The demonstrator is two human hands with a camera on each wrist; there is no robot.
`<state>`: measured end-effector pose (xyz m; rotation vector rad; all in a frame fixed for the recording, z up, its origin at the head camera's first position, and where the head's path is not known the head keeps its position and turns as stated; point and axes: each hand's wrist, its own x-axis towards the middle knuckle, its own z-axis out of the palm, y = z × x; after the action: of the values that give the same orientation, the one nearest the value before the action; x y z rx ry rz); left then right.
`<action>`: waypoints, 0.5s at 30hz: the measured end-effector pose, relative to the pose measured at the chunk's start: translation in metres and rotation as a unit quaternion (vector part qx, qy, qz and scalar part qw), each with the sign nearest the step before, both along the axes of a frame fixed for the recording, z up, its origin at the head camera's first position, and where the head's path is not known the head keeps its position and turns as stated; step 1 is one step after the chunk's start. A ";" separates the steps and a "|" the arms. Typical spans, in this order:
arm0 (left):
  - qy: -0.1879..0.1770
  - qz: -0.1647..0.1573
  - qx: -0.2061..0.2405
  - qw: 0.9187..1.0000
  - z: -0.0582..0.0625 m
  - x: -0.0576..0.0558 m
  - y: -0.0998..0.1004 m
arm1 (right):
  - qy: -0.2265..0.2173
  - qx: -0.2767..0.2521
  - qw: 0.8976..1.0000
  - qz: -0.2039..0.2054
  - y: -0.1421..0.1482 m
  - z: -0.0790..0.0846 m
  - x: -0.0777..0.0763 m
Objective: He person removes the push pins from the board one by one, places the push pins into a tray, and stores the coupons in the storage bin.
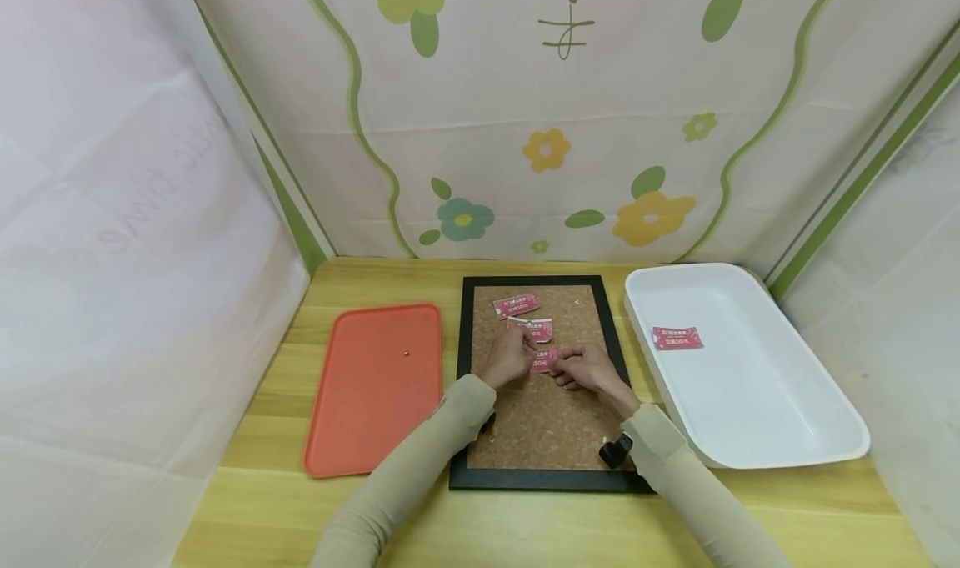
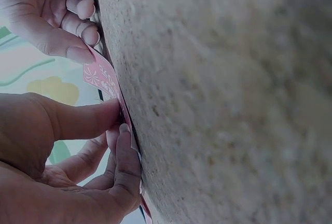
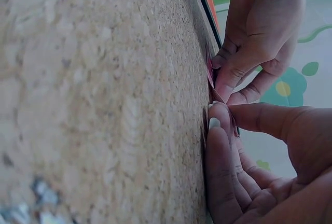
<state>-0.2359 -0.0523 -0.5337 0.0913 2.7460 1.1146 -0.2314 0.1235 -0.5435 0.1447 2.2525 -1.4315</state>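
Observation:
A pink printed coupon point(image 1: 542, 364) lies between both hands, close over the cork board point(image 1: 543, 430) with its black frame. My left hand point(image 1: 511, 358) pinches its left end between thumb and fingertips; the fingers hide that end. With thumb and fingers my right hand point(image 1: 590, 369) grips the right end. From the left wrist, the pink coupon point(image 2: 106, 79) shows as a strip stretched between the two hands, nearly edge-on to the cork. Farther up the board are two similar coupons, one tilted point(image 1: 516, 305) and one level point(image 1: 534, 328) just above the left fingers.
To the left lies a flat red tray point(image 1: 375, 409) with a tiny pin-like thing point(image 1: 407, 354) on it. A deep white tray point(image 1: 757, 384) stands at the right, with one pink coupon point(image 1: 677, 339) inside. Printed fabric point(image 1: 480, 134) hangs behind the wooden table point(image 1: 262, 485).

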 end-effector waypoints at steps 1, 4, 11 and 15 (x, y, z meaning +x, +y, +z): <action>-0.003 0.001 -0.001 1.000 0.000 0.000 0.000 | 0.001 -0.001 1.000 0.001 0.000 0.000 0.000; -0.011 0.003 -0.001 1.000 0.001 0.001 0.000 | 0.006 -0.001 1.000 0.002 0.000 0.000 0.000; -0.005 0.006 0.005 1.000 0.002 0.002 0.000 | 0.010 -0.006 1.000 0.005 0.000 0.000 0.001; -0.009 0.008 0.009 1.000 0.001 0.001 0.000 | 0.016 -0.008 1.000 0.008 0.001 0.000 0.001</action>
<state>-0.2348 -0.0526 -0.5326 0.0621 2.7261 1.1396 -0.2300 0.1249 -0.5436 0.0988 2.2620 -1.4535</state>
